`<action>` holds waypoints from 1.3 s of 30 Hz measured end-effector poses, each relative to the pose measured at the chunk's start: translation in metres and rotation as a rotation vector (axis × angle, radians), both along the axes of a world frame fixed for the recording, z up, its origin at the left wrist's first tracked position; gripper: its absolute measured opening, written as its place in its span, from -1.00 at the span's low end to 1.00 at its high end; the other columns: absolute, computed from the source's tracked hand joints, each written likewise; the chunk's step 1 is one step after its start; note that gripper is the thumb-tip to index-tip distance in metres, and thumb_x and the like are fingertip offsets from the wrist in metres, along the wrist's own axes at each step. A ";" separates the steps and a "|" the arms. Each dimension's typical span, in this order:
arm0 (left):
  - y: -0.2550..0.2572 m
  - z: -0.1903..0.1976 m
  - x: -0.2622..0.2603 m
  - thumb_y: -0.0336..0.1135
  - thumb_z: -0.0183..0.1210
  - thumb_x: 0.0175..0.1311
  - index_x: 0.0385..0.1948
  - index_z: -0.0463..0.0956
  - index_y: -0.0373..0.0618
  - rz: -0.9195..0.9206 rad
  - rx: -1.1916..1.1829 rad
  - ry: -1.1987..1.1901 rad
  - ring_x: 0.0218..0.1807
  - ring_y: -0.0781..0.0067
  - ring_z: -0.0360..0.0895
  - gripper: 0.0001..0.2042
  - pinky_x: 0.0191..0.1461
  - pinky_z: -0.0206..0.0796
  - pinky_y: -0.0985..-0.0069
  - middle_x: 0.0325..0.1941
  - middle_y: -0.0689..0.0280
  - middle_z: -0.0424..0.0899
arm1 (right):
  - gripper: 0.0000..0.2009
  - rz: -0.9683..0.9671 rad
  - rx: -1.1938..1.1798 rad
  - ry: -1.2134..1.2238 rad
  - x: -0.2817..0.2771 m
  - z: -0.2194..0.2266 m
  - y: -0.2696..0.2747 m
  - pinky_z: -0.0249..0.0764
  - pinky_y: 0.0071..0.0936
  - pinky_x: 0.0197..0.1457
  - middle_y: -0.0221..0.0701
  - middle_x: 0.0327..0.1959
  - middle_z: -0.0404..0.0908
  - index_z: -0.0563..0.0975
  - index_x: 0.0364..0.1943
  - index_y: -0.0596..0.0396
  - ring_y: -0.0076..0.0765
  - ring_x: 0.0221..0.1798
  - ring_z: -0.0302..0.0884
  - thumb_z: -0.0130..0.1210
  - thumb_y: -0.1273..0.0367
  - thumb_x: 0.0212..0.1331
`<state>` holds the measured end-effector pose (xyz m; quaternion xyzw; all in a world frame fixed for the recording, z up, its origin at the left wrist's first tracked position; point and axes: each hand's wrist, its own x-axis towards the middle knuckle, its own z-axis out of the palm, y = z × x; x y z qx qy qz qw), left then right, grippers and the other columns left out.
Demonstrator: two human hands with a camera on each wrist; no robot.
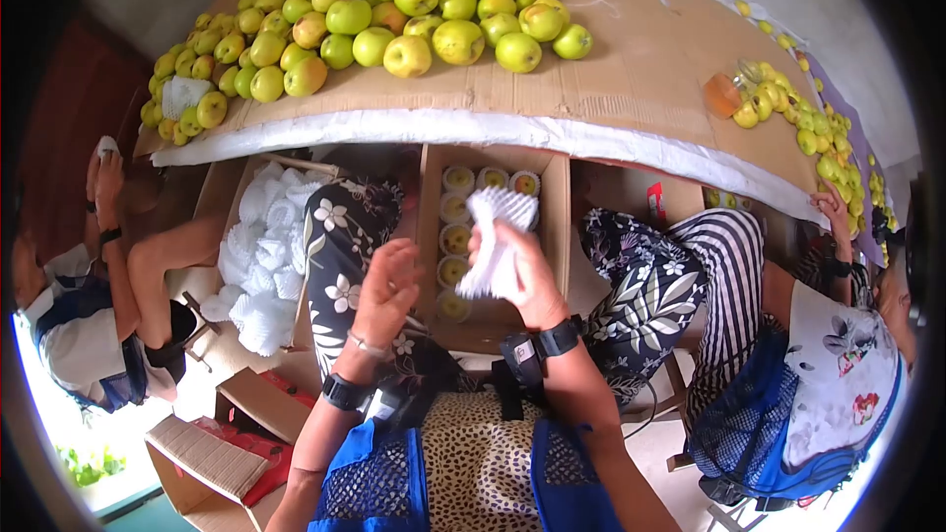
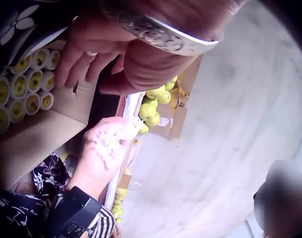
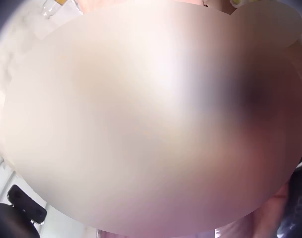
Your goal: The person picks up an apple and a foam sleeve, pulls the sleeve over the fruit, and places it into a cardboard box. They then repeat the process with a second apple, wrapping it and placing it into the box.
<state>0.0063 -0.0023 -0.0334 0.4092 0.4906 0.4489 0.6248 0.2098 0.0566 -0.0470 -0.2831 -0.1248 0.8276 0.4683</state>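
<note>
My right hand grips a white foam fruit net over the cardboard box. The ribbed net looks flattened and spreads out past my fingers. In the box stand rows of apples, each in its own white foam net. My left hand hovers left of the box, apart from the net, its fingers loosely bent and nothing in them. In the left wrist view that hand hangs above the box, while the right hand shows beyond it. A blurred patch hides most of the right wrist view.
A heap of green-yellow apples covers the back of the cardboard-topped table. Left of my knee, a carton holds a pile of white foam nets. People sit on both sides, the right one in striped trousers. Open cartons stand lower left.
</note>
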 end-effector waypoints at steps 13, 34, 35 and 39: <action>0.003 0.028 0.022 -0.35 -0.01 0.27 -0.36 0.46 -0.26 0.070 0.388 0.739 -0.41 0.44 0.46 -0.85 -0.30 0.29 0.54 -0.46 0.19 0.51 | -0.61 0.604 0.340 -0.284 -0.027 0.029 -0.035 0.33 -0.58 0.01 -0.47 -0.19 0.48 0.42 -0.05 0.17 -0.57 -0.10 0.39 0.17 0.48 -0.05; 0.011 0.038 -0.003 -0.47 0.13 0.10 -0.46 0.39 -0.21 0.269 0.477 0.932 -0.54 0.11 0.50 -0.91 -0.44 0.31 0.40 -0.62 0.13 0.48 | -0.61 0.609 0.425 -0.391 -0.025 0.025 -0.026 0.33 -0.72 -0.35 -0.56 -0.39 0.47 0.36 -0.02 0.10 -0.73 -0.42 0.36 0.18 0.32 0.08; 0.012 0.036 -0.002 -0.47 0.13 0.11 -0.45 0.39 -0.21 0.325 0.494 0.935 -0.55 0.13 0.49 -0.91 -0.45 0.30 0.42 -0.63 0.14 0.48 | -0.68 0.553 0.456 -0.405 -0.026 0.023 -0.025 0.34 -0.70 -0.38 -0.56 -0.41 0.46 0.37 -0.07 0.11 -0.72 -0.45 0.35 0.15 0.33 0.13; 0.014 0.038 -0.004 -0.46 0.11 0.14 -0.45 0.38 -0.20 0.432 0.418 0.947 -0.60 0.24 0.45 -0.92 -0.48 0.27 0.46 -0.65 0.17 0.46 | -0.75 0.331 0.548 -0.614 -0.030 0.028 -0.022 0.33 -0.73 -0.43 -0.55 -0.46 0.46 0.40 -0.20 0.14 -0.73 -0.49 0.35 0.15 0.32 0.13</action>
